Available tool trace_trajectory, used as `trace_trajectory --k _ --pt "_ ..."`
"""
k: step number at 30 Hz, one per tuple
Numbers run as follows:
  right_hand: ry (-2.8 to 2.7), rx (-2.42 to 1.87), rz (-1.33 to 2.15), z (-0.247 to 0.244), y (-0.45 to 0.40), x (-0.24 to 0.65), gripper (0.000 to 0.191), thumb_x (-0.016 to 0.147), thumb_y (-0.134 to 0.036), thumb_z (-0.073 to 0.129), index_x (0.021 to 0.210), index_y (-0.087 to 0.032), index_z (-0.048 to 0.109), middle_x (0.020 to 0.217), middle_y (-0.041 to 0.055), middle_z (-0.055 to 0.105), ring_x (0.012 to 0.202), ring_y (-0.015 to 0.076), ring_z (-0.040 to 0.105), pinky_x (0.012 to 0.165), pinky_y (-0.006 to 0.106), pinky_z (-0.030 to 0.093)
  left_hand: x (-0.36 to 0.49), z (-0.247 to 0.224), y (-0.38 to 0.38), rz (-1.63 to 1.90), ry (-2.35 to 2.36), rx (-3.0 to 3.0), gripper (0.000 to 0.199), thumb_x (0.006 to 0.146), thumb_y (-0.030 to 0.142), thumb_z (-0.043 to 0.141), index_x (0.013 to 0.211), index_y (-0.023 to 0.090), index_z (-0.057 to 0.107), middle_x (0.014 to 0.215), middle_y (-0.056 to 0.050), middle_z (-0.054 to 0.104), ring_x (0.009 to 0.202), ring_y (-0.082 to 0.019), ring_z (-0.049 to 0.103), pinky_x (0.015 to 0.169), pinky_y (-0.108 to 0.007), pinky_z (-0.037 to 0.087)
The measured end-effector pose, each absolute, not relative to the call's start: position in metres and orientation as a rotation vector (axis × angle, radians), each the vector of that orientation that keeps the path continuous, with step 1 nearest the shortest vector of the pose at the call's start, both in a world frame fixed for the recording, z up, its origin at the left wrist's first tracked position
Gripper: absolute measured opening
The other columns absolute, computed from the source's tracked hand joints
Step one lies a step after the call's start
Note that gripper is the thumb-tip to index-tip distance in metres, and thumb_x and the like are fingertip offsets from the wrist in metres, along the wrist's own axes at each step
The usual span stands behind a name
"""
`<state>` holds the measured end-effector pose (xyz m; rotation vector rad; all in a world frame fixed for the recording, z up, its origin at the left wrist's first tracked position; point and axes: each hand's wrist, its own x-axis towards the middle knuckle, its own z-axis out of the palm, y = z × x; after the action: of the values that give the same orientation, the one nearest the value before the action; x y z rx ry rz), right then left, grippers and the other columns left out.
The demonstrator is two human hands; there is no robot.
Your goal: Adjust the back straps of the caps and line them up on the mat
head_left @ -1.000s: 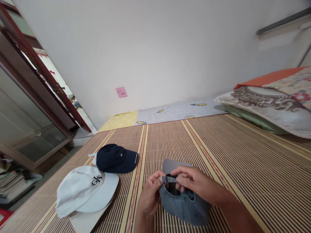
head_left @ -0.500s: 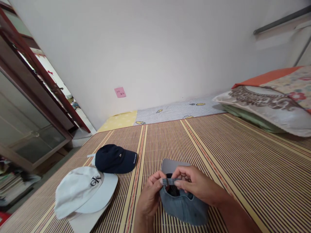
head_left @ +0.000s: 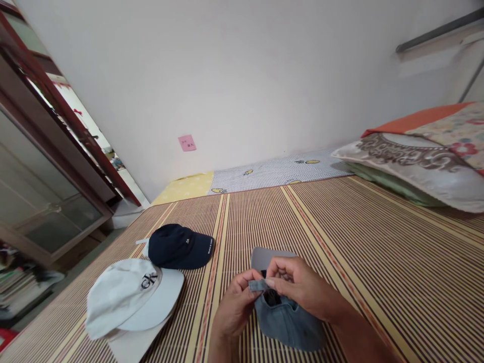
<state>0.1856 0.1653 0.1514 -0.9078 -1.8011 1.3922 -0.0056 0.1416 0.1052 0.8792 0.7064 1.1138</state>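
Strap (head_left: 257,286) on the cap (head_left: 293,323), between left hand (head_left: 233,308) and right hand (head_left: 304,286).
From here I see both pinching it, its length running left to right; the cap rests on the mat (head_left: 378,247).

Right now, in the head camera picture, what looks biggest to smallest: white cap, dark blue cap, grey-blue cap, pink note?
1. White cap and grey-blue cap: unsure, the latter's partly hidden
2. Dark blue cap
3. Pink note
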Motion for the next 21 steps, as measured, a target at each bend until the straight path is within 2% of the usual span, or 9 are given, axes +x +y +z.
trace_trajectory --k 6,11,13,15,18,21 --pt "-1.777 -0.823 1.431 0.152 0.164 0.184 0.006 0.089 -0.025 0.063 0.086 -0.020 0.066 0.075 -0.0017 0.060 0.069 0.0139 0.052 0.063 0.027 0.039 -0.004 0.106 0.141 1.089 0.691 0.871 0.044 0.064 0.046 0.096 0.071 0.014 0.067 0.067 0.000 0.058 0.062 -0.010 0.044 0.060 -0.021 0.030" --pt "-1.754 -0.748 1.570 0.146 0.169 0.193 0.027 0.101 -0.044 0.054 0.102 -0.020 0.066 0.084 0.0018 0.068 0.073 0.0155 0.062 0.070 0.029 0.048 -0.004 0.104 0.142 1.142 0.642 0.865 0.041 0.071 0.048 0.091 0.072 0.013 0.070 0.068 -0.003 0.062 0.064 -0.012 0.051 0.063 -0.022 0.037" --pt "-1.760 -0.772 1.571 0.144 0.172 0.203 0.031 0.100 -0.048 0.055 0.103 -0.020 0.068 0.090 0.0040 0.072 0.081 0.0182 0.067 0.078 0.033 0.050 -0.006 0.102 0.143 1.178 0.650 0.839 0.039 0.071 0.045 0.091 0.072 0.012 0.070 0.066 -0.002 0.061 0.062 -0.011 0.051 0.061 -0.021 0.036" --pt "-1.795 -0.832 1.582 0.141 0.175 0.214 0.028 0.096 -0.046 0.061 0.104 -0.021 0.069 0.092 0.0050 0.076 0.088 0.0206 0.070 0.082 0.035 0.050 -0.008 0.100 0.144 1.209 0.652 0.808 0.037 0.070 0.042 0.092 0.072 0.012 0.070 0.064 -0.001 0.060 0.061 -0.010 0.049 0.059 -0.019 0.035" --pt "-1.830 -0.862 1.627 0.137 0.179 0.227 0.021 0.088 -0.036 0.070 0.102 -0.021 0.070 0.084 0.0035 0.077 0.083 0.0207 0.070 0.078 0.033 0.049 -0.009 0.100 0.144 1.223 0.643 0.793 0.036 0.069 0.039 0.092 0.072 0.012 0.070 0.064 -0.001 0.060 0.061 -0.010 0.047 0.059 -0.020 0.034" --pt "-1.827 -0.809 1.614 0.133 0.181 0.231 0.016 0.087 -0.034 0.071 0.094 -0.020 0.071 0.075 0.0012 0.072 0.072 0.0174 0.064 0.069 0.030 0.045 -0.007 0.103 0.143 1.199 0.640 0.818 0.037 0.070 0.042 0.091 0.071 0.011 0.070 0.065 -0.002 0.059 0.061 -0.010 0.045 0.059 -0.020 0.032"
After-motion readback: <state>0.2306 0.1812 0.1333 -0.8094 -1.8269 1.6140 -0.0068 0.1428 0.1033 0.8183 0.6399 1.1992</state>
